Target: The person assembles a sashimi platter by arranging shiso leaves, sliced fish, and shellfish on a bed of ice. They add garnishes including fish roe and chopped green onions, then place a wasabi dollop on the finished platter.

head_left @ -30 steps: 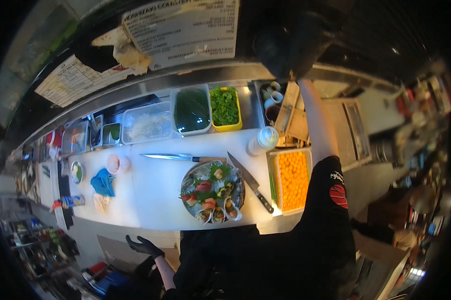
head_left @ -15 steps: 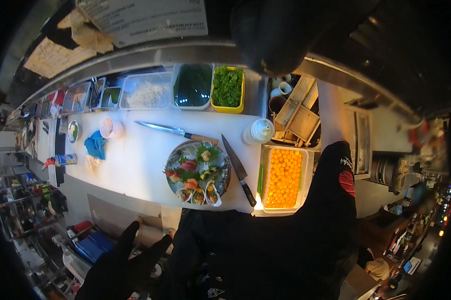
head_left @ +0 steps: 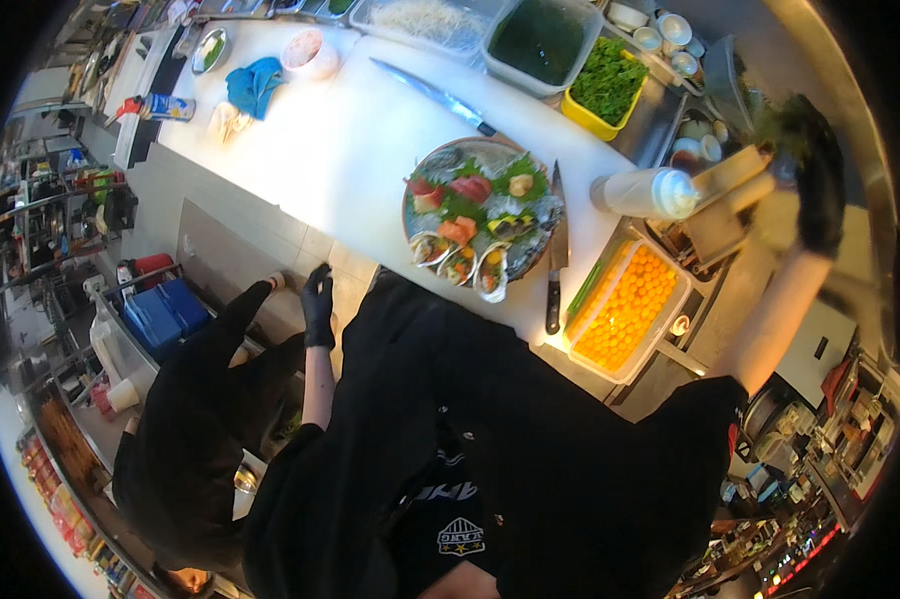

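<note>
My right hand (head_left: 819, 195), in a black glove, is stretched out at the far right, closed on a feathery green sprig (head_left: 787, 125) blurred by motion. My left hand (head_left: 318, 307), also black-gloved, hangs below the counter's front edge, fingers loosely apart and nothing visible in them. On the white cutting board (head_left: 310, 150) stands a round plate (head_left: 410, 215) of sashimi slices, green leaves and ice, with several oysters (head_left: 460, 265) in shells at its near side. A black-handled knife (head_left: 557, 240) lies along the plate's right. A longer knife (head_left: 435, 95) lies beyond it.
Right of the plate are a white squeeze bottle (head_left: 644, 193) and a tub of orange balls (head_left: 624, 311). Tubs of greens (head_left: 605, 82), dark liquid (head_left: 538, 45) and white shreds line the back. A blue cloth (head_left: 254, 87) lies left. Behind at lower left, a person in black (head_left: 185, 439) bends down.
My right hand has come into view at the far right with the green sprig. My left hand now shows below the counter. The whole view has turned, and the plate appears farther right and higher.
</note>
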The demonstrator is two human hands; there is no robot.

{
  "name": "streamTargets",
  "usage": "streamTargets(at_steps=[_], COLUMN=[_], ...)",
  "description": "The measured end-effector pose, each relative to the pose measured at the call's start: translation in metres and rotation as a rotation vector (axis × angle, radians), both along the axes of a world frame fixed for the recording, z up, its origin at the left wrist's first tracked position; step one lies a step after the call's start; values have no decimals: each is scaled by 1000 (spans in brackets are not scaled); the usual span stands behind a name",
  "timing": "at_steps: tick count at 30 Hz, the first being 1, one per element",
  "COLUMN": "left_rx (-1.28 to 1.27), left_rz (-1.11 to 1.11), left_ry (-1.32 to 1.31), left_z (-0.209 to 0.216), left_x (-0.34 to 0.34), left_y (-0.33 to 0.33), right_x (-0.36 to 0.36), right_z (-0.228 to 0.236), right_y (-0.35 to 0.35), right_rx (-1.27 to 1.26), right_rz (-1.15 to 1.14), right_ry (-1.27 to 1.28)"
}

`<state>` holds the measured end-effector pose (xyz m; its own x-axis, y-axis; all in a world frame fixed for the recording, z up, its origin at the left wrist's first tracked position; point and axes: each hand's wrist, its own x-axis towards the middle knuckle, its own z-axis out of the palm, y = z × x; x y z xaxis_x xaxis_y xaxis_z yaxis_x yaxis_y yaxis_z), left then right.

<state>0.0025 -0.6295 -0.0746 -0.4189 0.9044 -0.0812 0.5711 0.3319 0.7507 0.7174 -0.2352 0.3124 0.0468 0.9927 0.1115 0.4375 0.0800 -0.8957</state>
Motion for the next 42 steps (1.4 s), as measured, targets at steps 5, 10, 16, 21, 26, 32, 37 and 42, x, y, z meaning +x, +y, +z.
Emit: streamTargets(at_steps=[5,10,16,21,26,32,37,42], left_rx=[174,306,268,233,299,206,258,321], left_rz=[67,-263,-585,-638,-546,-386,-388,-509], left_ry=[-202,-232,-359,-361,-233,-506,-528,-414], left_z=[89,153,158,148,139,133,134,131], left_x=[33,74,96,103,117,131,133,131], left_y=[105,165,182,175,175,170,166,173], right_x=[-103,-246,-377,-384,-381,-387,-367,-367], right_z=[1,-52,-160,-195,-193,-178,-167,-182], right_y=[-96,-143,-151,-155,-156,-161,-176,-172], right_rx=[-78,-354,106,176,85,329,314,416], right_rz=[293,467,702,818,883,763,673,621], right_ry=[240,391,-96,-344,-556,-926,-929,-996])
